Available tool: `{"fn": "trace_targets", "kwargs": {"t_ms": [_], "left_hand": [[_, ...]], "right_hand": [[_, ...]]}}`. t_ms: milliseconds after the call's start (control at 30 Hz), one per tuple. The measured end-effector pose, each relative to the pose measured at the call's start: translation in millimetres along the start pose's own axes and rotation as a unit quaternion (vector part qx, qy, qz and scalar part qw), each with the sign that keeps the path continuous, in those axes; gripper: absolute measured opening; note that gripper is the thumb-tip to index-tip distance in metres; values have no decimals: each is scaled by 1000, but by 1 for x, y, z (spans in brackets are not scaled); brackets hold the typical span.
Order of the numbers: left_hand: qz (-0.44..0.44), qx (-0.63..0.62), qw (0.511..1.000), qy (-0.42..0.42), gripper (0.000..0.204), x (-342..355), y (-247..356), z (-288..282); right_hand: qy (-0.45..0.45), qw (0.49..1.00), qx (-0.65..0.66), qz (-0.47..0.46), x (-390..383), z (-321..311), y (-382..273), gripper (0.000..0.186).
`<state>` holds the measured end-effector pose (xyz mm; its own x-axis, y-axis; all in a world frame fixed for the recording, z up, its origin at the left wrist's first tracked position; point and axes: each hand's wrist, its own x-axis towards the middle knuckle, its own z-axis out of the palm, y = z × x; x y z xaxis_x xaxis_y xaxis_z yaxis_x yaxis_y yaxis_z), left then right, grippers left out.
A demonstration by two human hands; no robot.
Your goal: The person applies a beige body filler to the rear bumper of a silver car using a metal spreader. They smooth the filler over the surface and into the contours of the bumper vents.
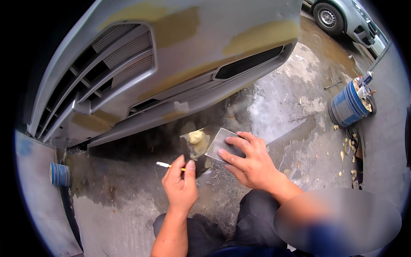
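Note:
My left hand (180, 186) is closed, with a cigarette (162, 164) between its fingers, white end pointing left. Its thumb and fingertips also pinch the lower edge of a thin putty board (204, 132), which carries a cream lump of putty (196, 137) and smears. In my right hand (252, 160) is a flat grey square spreader (217, 146), fingers spread over its face. The spreader's left edge lies right beside the board; whether they touch I cannot tell. Beyond both hands stands a silver vehicle bumper (205, 38) with yellowish filler patches (177, 26).
At the right, a blue bucket (344, 105) filled with waste stands by a wall, scraps (342, 156) scattered near it. Another blue bucket (60, 174) is at the far left. A parked car (349, 19) shows at the top right. The concrete floor (128, 218) is stained.

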<state>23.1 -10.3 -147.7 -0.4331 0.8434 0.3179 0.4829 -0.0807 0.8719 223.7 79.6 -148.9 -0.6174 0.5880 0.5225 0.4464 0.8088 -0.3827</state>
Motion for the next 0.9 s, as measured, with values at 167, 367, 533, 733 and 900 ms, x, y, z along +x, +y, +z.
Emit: {"fn": "trace_targets", "kwargs": {"t_ms": [167, 367, 533, 733, 900], "left_hand": [[-7, -36, 994, 98, 20, 12, -7, -22], [-72, 33, 996, -37, 21, 4, -38, -60], [-135, 5, 990, -34, 21, -6, -67, -70], [-165, 11, 986, -27, 21, -6, -83, -74], [-185, 43, 981, -39, 24, -12, -92, -83]], "right_hand": [[86, 989, 52, 105, -7, 15, 37, 45], [152, 979, -65, 120, 2, 58, 65, 49], [202, 969, -100, 100, 18, 96, 73, 51], [281, 954, -78, 71, 29, 137, 82, 54], [317, 943, -71, 66, 35, 153, 86, 56]]}}
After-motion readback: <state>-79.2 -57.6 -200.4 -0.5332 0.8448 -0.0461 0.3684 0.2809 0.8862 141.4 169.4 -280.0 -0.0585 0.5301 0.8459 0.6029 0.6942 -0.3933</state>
